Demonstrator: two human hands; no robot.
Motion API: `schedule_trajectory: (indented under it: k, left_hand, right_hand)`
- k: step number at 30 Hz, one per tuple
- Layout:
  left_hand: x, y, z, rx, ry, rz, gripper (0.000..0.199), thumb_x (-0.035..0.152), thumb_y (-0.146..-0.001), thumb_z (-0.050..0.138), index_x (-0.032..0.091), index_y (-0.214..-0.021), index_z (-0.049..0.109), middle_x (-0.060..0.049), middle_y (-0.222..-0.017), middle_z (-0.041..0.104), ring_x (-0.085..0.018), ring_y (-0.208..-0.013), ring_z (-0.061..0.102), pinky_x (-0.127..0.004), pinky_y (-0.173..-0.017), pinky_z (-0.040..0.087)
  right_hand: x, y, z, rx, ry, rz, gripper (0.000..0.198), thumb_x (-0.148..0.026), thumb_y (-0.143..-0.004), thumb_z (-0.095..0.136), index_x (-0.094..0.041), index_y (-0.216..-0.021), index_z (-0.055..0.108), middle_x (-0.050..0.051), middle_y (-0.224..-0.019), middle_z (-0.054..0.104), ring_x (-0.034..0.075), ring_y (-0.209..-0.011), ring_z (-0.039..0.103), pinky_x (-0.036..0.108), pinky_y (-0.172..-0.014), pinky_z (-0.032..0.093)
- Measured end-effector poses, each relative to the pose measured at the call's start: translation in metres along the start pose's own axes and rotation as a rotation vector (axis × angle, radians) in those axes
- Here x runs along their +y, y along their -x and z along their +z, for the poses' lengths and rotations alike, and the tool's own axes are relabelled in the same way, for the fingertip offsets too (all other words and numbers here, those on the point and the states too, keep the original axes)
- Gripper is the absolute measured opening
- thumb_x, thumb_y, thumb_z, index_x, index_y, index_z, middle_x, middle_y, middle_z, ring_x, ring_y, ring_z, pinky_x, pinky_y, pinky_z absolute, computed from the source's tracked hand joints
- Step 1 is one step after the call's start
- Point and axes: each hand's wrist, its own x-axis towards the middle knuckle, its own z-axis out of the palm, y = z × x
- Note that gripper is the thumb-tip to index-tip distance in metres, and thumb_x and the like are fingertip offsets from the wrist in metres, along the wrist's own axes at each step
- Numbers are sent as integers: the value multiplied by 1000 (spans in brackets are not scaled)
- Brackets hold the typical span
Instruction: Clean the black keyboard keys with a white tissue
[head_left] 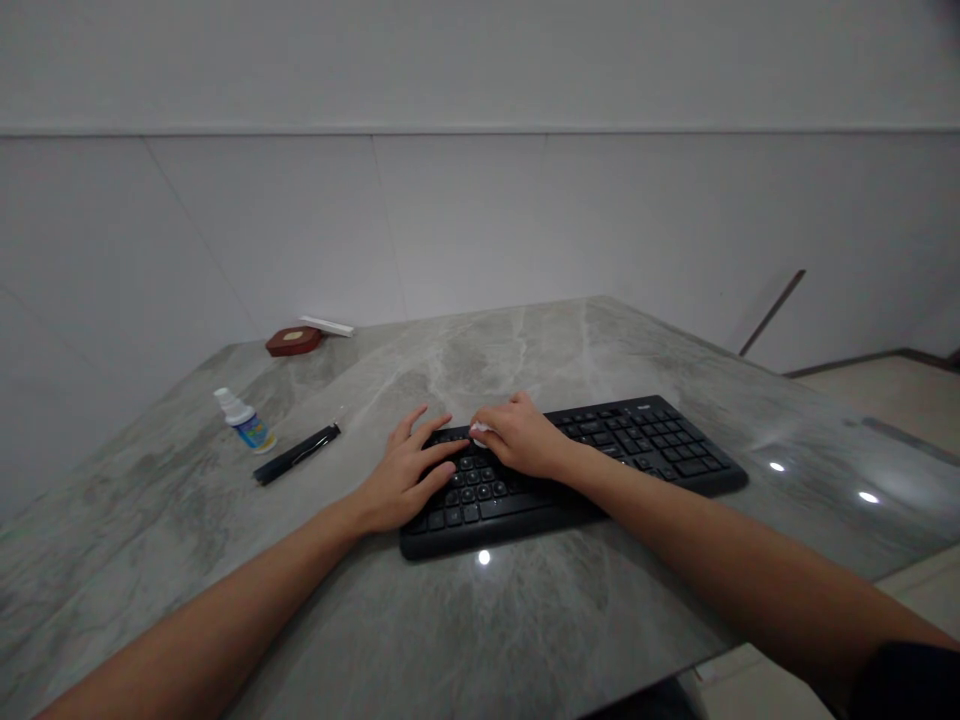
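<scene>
A black keyboard [517, 508] lies at a slant on the grey marbled table, its number pad toward the right. My left hand [409, 470] rests on its left end with the fingers spread across the keys and the far edge. Over the upper left keys, my right hand [521, 437] is closed on a small white wad [480, 428], pressed against the keyboard. The wad looks like tissue or cloth; most of it is hidden by the fingers.
Left of the keyboard lie a black narrow object in clear wrapping [296, 455] and a small white spray bottle [246, 422] with a blue label. Farther back, a reddish-brown box [294, 341] sits beside a flat white strip [327, 326]. A wall [465, 220] borders the table's [480, 360] far side.
</scene>
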Motion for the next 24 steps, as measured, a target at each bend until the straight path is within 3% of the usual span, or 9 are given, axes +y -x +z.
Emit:
schedule_trajectory:
  k: [7,11,15,20,24]
  left_hand:
    - [1,0,-1,2,8,8,39,40,-99,38,32,-134,54,-3,-152,33,-34,-144,9,-62,-115,16]
    - [1,0,-1,-2,16,16,40,40,-99,38,32,-136,52,-4,-151,35,-34,-144,10,-63,-115,16]
    - [1,1,-2,4,15,15,39,40,-99,38,32,-134,54,-4,-150,37,-34,-143,12,-63,-115,17]
    - [1,0,-1,5,25,10,39,40,-99,38,31,-133,54,-5,-147,40,-34,-143,15,-61,-115,18]
    - [0,0,0,8,21,13,39,41,-99,37,31,-132,56,-5,-146,40,-33,-142,15,-61,-115,18]
  right_hand:
    - [1,0,0,-1,-16,17,25,-31,-98,45,-16,-93,65,6,-82,71,18,-79,62,34,-82,32]
    - [-1,1,-1,-44,-42,-49,23,-28,-97,46,-16,-96,65,7,-89,72,19,-83,63,34,-82,33]
    - [-2,1,-2,-24,-37,36,24,-29,-98,45,-16,-96,66,7,-87,72,20,-84,63,34,-81,34]
    - [-1,4,-6,-66,-122,-91,21,-24,-96,46,-17,-105,64,7,-102,70,20,-95,62,34,-86,36]
    - [0,5,-11,-70,-107,-54,20,-20,-93,49,-17,-108,63,8,-104,70,21,-98,62,36,-89,36]
